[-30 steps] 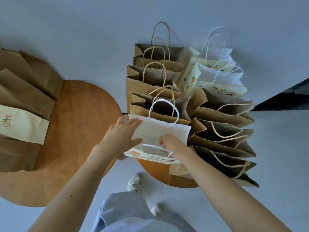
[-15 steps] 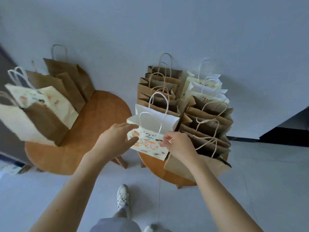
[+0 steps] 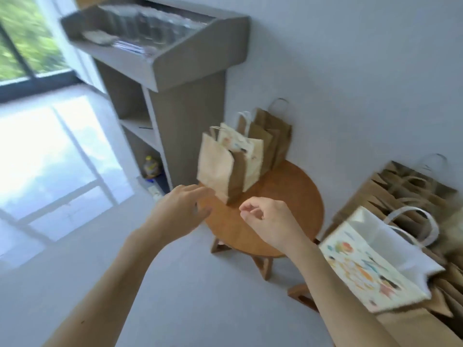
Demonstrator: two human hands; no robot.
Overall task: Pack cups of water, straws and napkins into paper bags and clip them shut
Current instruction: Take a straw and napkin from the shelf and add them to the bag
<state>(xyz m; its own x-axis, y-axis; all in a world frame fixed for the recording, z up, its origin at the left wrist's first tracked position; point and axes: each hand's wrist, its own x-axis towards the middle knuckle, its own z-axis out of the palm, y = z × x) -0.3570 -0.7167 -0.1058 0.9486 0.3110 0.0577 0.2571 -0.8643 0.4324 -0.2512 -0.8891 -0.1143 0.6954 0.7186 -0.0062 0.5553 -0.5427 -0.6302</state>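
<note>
Hovering over round table (image 3: pixel 288 194), left hand (image 3: pixel 180 211) fingers (image 3: pixel 198 191) straight, right hand (image 3: pixel 271 222) loosely curled, empty

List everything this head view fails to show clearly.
All head view.
Stand: clear items on top are motion-blurred; cups or not, cannot tell.
Bags on the round table: contents hidden by their own walls.
Brown bags at right: blurred, cut off by the frame edge.
Bottle inside the stand: too blurred to identify.

hovering empty over the round wooden counter (image 3: pixel 288 196): left grip (image 3: pixel 185 209) flat and spread, right grip (image 3: pixel 265 217) loosely curled; printed white bag (image 3: pixel 363 266) open at right, against brown bags (image 3: pixel 400 194).
</note>
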